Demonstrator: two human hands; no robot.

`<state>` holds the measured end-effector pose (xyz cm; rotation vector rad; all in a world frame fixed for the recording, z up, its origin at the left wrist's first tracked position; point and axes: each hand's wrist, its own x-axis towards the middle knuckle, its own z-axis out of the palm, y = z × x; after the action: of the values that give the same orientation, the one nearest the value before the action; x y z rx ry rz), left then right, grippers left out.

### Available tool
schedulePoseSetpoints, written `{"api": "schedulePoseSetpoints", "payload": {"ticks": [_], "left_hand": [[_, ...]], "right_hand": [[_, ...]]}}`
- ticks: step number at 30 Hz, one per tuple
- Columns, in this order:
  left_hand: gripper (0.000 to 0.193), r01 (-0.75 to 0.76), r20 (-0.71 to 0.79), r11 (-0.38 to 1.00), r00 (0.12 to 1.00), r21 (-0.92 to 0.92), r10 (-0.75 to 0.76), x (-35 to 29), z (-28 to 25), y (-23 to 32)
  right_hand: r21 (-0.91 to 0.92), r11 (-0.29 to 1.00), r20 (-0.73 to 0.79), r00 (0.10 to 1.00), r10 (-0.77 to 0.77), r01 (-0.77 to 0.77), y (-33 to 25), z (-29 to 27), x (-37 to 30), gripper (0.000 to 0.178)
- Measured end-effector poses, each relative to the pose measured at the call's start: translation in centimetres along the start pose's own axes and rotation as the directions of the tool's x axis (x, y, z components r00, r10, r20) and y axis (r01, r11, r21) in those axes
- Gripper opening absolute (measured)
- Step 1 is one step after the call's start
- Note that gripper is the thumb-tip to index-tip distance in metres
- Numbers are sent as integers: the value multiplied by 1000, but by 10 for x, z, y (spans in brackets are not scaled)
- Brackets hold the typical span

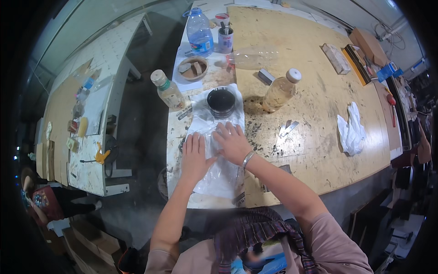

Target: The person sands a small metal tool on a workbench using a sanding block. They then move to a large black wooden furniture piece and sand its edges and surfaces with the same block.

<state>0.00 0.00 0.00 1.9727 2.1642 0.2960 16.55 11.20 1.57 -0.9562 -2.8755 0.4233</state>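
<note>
Smoothing the white sheet (221,181) on the counter (315,109) at 12 o'clock calls for even outward pressure, left grip (196,157) and right grip (234,145) spread palm-down upon it, avoiding tugs that could shift the black-filled tub (221,100) at its 12 o'clock end.

Sheet (218,179) on table (174,162), container (221,101) on its far end, bottle (169,93) left, another bottle (279,94) right, jug (199,35) behind
</note>
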Motion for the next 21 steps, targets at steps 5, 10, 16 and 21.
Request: {"api": "schedulePoseSetpoints", "payload": {"ticks": [5,10,16,21], "left_hand": [[81,1,-173,1000,985,-24,-5,-7,-26,-6],[88,145,-452,900,825,-412,-340,39,-41,-55],[91,13,-412,669,779,-743,-473,119,-48,-106],[78,-18,-309,512,815,-859,-490,143,-43,-104]], "right_hand": [[7,999,8,999,-34,34,-21,-15,-13,73],[29,986,69,984,-165,163,-44,-8,-40,76],[68,975,107,970,-220,213,-60,-9,-25,78],[70,974,87,972,-220,214,-58,2,-8,76]]}}
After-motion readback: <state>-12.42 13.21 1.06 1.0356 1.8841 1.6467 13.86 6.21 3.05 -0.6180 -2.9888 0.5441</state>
